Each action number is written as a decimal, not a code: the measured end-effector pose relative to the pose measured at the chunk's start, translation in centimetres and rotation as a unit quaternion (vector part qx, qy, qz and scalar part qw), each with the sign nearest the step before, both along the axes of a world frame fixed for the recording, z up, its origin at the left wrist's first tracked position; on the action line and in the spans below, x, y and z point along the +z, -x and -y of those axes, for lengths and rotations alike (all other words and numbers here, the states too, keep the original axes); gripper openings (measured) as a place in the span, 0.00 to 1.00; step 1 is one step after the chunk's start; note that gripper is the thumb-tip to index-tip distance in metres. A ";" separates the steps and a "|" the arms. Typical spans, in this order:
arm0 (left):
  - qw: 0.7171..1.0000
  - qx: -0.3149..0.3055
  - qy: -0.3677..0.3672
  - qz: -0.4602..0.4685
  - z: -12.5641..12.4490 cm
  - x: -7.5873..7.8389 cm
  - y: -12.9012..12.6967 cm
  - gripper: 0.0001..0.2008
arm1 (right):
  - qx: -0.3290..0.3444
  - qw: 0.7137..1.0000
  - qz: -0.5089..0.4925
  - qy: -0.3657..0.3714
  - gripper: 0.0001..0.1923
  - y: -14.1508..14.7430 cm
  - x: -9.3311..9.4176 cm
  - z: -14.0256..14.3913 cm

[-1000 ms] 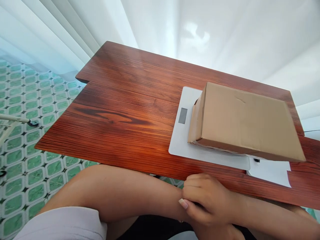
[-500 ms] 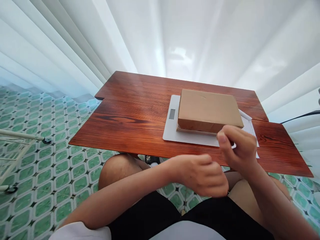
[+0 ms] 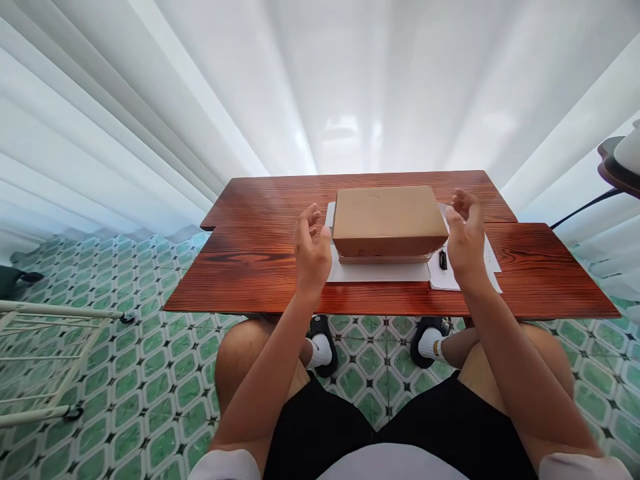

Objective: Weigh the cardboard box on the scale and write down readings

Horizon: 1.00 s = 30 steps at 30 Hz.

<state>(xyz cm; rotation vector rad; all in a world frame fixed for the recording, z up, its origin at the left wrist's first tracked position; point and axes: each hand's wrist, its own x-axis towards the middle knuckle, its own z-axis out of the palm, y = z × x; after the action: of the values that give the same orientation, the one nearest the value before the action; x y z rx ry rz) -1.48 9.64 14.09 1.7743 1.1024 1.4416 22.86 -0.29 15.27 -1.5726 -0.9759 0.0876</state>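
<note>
A closed brown cardboard box (image 3: 387,220) lies on a flat white scale (image 3: 380,272) on a red-brown wooden table (image 3: 260,260). My left hand (image 3: 311,248) is raised just left of the box, fingers apart, holding nothing. My right hand (image 3: 465,235) is raised just right of the box, palm facing it, fingers apart and empty. Neither hand touches the box. A white sheet of paper (image 3: 493,263) lies under the scale's right end, with a small black object (image 3: 443,259) on it.
White curtains hang behind the table. The floor has green patterned tiles (image 3: 125,373). A white metal rack (image 3: 50,347) stands at the left. A dark stand (image 3: 617,167) with a cable is at the far right. My knees and feet are under the table's front edge.
The view has pulled back and centred on the table. Both hands rose from my lap and separated, now one on each side of the box.
</note>
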 end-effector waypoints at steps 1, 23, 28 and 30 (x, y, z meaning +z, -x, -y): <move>0.999 -0.021 0.035 0.021 -0.3 -0.3 -0.1 0.22 | 0.014 0.999 -0.038 0.017 0.24 -0.1 -0.4 -0.2; 0.963 -0.159 0.208 0.071 0.5 -1.2 -1.9 0.30 | 0.094 0.981 -0.086 0.144 0.23 -0.3 -0.6 -0.3; 0.965 -0.157 0.194 0.077 0.3 -1.0 -1.6 0.28 | 0.108 0.982 -0.064 0.141 0.21 -0.1 -0.3 -0.1; 0.967 -0.152 0.183 0.087 0.1 -0.7 -1.5 0.27 | 0.115 0.982 -0.060 0.134 0.21 0.1 -0.1 -0.1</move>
<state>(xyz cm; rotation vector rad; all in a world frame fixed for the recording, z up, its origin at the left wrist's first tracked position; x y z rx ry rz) -0.02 9.53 13.35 1.4510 0.8916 1.1018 22.72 -0.15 15.18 -1.6691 -1.0809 0.4871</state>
